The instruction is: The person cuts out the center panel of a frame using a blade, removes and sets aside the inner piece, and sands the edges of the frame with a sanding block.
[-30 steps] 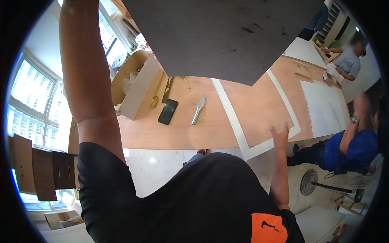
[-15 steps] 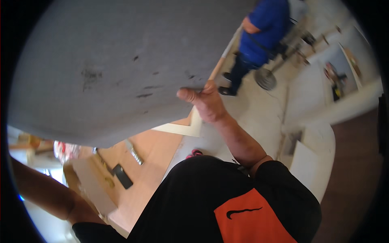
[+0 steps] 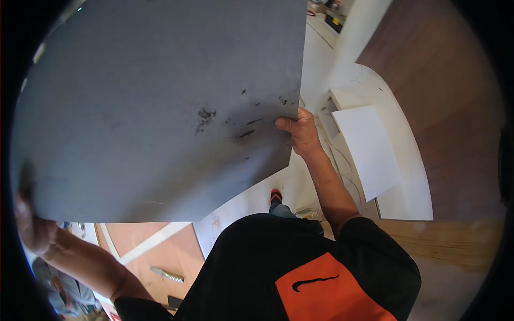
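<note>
A large grey board [image 3: 160, 107] with dark scuff marks fills the upper left and middle of the head view. My right hand [image 3: 303, 134] grips its right edge, thumb on the face towards me and the other fingers hidden behind. At the board's left edge is my left hand [image 3: 33, 222], closed round the edge near its lower corner; it is slightly blurred and partly at the dark rim. Between them the board hangs tilted, its lower edge above a wooden table.
On the wooden table [image 3: 184, 241] lie a utility knife [image 3: 167, 274] and a dark phone [image 3: 174, 302]. A curved white counter [image 3: 409, 176] stands at the right with a white panel [image 3: 367, 152] leaning on it. My foot in a red-strapped sandal [image 3: 276, 196] is below the board.
My body and the board have turned to the right. The co-worker in blue has left the view. My left hand now shows at the board's left edge; my right hand keeps its hold.
</note>
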`<state>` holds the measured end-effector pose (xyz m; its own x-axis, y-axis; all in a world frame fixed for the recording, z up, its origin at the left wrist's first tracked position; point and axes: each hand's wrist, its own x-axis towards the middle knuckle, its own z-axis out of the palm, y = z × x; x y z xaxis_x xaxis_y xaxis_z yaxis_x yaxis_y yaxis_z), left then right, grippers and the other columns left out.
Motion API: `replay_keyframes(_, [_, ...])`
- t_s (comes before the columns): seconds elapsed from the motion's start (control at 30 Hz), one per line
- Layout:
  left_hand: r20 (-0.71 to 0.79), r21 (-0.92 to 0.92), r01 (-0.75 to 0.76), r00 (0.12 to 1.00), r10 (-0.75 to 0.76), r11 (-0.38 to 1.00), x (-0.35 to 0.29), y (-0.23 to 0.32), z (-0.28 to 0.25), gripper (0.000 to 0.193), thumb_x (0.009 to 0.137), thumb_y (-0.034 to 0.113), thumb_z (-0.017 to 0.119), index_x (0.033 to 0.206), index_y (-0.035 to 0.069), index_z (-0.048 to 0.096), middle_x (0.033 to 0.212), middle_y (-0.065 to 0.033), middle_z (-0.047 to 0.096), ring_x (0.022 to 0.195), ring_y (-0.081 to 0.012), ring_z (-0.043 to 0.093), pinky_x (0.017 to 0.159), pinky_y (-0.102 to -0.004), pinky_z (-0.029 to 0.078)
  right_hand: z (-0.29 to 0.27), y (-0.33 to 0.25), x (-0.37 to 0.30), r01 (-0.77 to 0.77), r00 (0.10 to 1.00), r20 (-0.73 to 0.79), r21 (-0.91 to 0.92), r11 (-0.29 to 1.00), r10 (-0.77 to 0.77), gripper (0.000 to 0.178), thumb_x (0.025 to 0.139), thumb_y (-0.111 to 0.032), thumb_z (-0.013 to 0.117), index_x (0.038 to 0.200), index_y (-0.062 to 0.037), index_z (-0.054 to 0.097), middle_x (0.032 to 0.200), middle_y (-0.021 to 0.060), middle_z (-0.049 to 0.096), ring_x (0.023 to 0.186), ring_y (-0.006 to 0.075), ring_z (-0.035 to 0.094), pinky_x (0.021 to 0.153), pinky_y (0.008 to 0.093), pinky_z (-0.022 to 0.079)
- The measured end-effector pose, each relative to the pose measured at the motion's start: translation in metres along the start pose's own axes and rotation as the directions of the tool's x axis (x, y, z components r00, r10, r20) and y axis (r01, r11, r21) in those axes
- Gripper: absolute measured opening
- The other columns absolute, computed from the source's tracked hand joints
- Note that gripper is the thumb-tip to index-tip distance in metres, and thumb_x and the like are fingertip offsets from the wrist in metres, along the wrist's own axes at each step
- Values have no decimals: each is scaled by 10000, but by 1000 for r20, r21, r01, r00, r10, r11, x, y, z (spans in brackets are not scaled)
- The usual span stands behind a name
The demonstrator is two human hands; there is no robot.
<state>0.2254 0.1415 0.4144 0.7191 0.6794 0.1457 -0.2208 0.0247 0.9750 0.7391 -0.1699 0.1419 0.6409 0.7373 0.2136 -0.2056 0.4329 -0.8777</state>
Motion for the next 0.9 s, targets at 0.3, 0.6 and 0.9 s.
replay_keyframes(0.3, [74, 533, -440, 875, 478, 722, 180, -238, 435, 296, 956, 123, 699, 1191, -58, 685, 1099, -180, 745, 967, -244, 720, 910, -338, 534, -126, -54, 15, 145, 985, 56, -791, 594, -166, 1217, 661, -370, 956, 1589, 9, 266, 1633, 233, 298, 1504, 373, 310, 1218, 426, 292])
replay_keyframes(0.6, [121, 497, -589, 774, 622, 637, 249, -370, 596, 393, 966, 86, 621, 1321, -73, 562, 1232, -262, 639, 1087, -410, 653, 970, -421, 505, -162, 13, 21, 24, 853, -236, -873, 487, -466, 609, 860, -193, 754, 1384, 34, 541, 1338, 238, 622, 1220, 385, 623, 1044, 437, 488])
replay_keyframes(0.9, [515, 119, -404, 806, 291, 907, 268, -392, 620, 807, 877, 253, 820, 1490, -63, 402, 1322, -199, 596, 969, -222, 674, 759, -340, 522, -241, 8, 32, -262, 463, -822, -483, 835, -330, 230, 959, -128, 684, 1123, 23, 738, 1027, 144, 765, 856, 161, 641, 842, 325, 524])
